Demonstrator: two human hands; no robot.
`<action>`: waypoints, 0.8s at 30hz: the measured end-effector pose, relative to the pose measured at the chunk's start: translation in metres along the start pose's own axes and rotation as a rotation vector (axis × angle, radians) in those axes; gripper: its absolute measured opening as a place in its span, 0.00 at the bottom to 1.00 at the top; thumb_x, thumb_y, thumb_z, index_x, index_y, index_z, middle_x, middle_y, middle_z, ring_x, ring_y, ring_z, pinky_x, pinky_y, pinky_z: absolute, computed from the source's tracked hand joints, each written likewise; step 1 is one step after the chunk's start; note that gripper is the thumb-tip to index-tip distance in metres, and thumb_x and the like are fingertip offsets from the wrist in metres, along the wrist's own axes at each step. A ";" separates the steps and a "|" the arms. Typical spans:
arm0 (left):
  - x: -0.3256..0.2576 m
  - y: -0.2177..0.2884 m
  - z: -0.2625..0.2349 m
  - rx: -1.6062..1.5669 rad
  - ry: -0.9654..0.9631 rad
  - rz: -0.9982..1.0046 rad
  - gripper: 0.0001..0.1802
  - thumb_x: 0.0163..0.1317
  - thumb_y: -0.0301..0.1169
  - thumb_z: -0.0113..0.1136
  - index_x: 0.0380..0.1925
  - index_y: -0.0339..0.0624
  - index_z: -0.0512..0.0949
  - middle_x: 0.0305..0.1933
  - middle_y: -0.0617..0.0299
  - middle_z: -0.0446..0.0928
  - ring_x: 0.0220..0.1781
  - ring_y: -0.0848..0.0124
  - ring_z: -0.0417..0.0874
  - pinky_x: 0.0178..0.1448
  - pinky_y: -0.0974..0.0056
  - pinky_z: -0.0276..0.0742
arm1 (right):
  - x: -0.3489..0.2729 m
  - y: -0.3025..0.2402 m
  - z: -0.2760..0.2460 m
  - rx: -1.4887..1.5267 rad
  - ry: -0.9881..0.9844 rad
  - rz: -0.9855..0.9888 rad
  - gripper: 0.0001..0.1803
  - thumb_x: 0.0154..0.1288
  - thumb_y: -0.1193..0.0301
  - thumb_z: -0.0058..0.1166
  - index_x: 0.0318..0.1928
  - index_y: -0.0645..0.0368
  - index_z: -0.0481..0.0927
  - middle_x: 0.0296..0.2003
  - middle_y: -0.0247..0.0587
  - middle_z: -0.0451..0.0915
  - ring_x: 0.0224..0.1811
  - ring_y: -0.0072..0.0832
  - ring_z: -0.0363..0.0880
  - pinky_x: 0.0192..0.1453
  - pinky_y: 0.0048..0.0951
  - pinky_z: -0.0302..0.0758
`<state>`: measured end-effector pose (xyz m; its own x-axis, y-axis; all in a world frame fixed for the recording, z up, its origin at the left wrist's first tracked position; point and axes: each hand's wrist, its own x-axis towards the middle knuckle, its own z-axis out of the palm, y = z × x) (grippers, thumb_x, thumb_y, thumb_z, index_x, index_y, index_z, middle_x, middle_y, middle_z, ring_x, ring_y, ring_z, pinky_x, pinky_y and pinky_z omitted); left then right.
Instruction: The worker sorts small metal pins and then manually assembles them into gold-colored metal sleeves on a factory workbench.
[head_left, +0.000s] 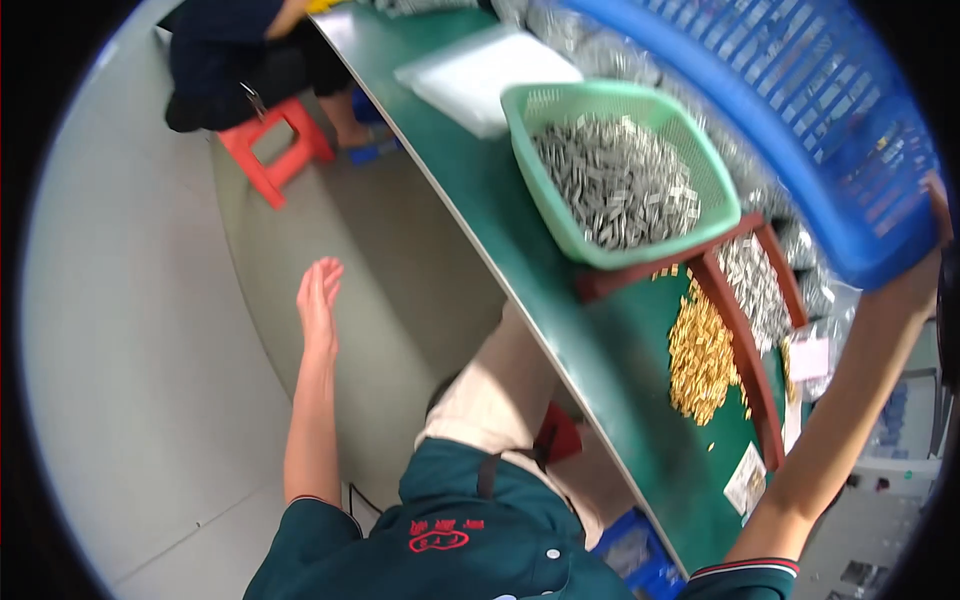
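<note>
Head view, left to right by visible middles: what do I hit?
Red plastic stool → left hand → flat white bundle → mint-green perforated basket → gold-coloured pieces → right hand. Left out: blue slatted plastic basket, which spans too much width to slot in.

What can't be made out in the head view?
Right hand: the head view's dark right rim crops it; finger grip unclear.
Blue basket: cut off by the head view's upper edge.
Co-worker: head cropped by that edge.
Silver pieces in green basket, head view: too small for detail; upper ones hide the rest.
</note>
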<state>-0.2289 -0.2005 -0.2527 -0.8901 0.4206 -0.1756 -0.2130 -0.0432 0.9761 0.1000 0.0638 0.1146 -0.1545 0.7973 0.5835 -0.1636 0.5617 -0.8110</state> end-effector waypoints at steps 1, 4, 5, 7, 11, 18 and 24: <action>0.004 0.033 0.024 -0.164 -0.094 0.009 0.32 0.66 0.54 0.42 0.56 0.35 0.67 0.57 0.53 0.71 0.61 0.64 0.70 0.66 0.59 0.59 | 0.009 0.003 -0.023 0.109 0.005 0.127 0.19 0.57 0.63 0.52 0.44 0.65 0.75 0.35 0.44 0.80 0.36 0.29 0.79 0.41 0.29 0.77; 0.005 0.109 0.052 -0.575 -0.302 -0.036 0.39 0.64 0.61 0.35 0.59 0.36 0.63 0.61 0.51 0.67 0.65 0.61 0.65 0.68 0.56 0.55 | -0.023 0.028 -0.008 0.177 0.067 0.357 0.21 0.52 0.60 0.50 0.41 0.64 0.77 0.34 0.44 0.79 0.31 0.31 0.78 0.37 0.29 0.77; -0.002 0.132 0.064 -0.631 -0.328 -0.029 0.40 0.63 0.62 0.35 0.60 0.37 0.62 0.62 0.50 0.66 0.65 0.61 0.65 0.68 0.56 0.55 | -0.039 0.015 0.005 0.154 -0.017 0.408 0.24 0.51 0.60 0.50 0.45 0.65 0.75 0.35 0.45 0.79 0.32 0.32 0.79 0.39 0.30 0.77; -0.013 0.159 0.073 -0.686 -0.408 0.041 0.42 0.62 0.64 0.37 0.61 0.37 0.59 0.63 0.51 0.64 0.65 0.62 0.64 0.68 0.56 0.56 | -0.051 0.020 0.012 0.272 -0.161 0.521 0.28 0.51 0.61 0.49 0.50 0.66 0.72 0.39 0.47 0.79 0.35 0.33 0.79 0.42 0.33 0.78; -0.036 0.181 0.066 -0.584 -0.563 0.247 0.36 0.63 0.54 0.48 0.61 0.38 0.60 0.60 0.53 0.67 0.61 0.66 0.68 0.64 0.61 0.63 | -0.061 0.031 0.026 0.373 -0.360 0.601 0.31 0.49 0.63 0.48 0.53 0.69 0.68 0.43 0.50 0.77 0.38 0.35 0.79 0.43 0.36 0.79; -0.059 0.170 0.060 -0.202 -0.284 0.254 0.20 0.54 0.22 0.59 0.49 0.34 0.71 0.46 0.56 0.77 0.44 0.69 0.79 0.52 0.64 0.74 | -0.063 0.051 0.033 0.364 -0.399 0.685 0.30 0.51 0.64 0.49 0.53 0.70 0.69 0.42 0.50 0.78 0.38 0.35 0.80 0.44 0.34 0.79; -0.022 0.176 0.045 -0.270 0.019 0.628 0.13 0.54 0.19 0.60 0.41 0.28 0.75 0.42 0.52 0.77 0.39 0.64 0.80 0.45 0.60 0.79 | -0.029 0.053 0.027 -0.509 -0.729 0.079 0.40 0.50 0.49 0.63 0.56 0.66 0.70 0.47 0.49 0.77 0.47 0.33 0.77 0.50 0.31 0.73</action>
<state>-0.2283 -0.1764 -0.0714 -0.8839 0.2260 0.4094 0.2554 -0.5000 0.8275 0.0694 0.0643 0.0553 -0.7568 0.5966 0.2671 0.2991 0.6794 -0.6700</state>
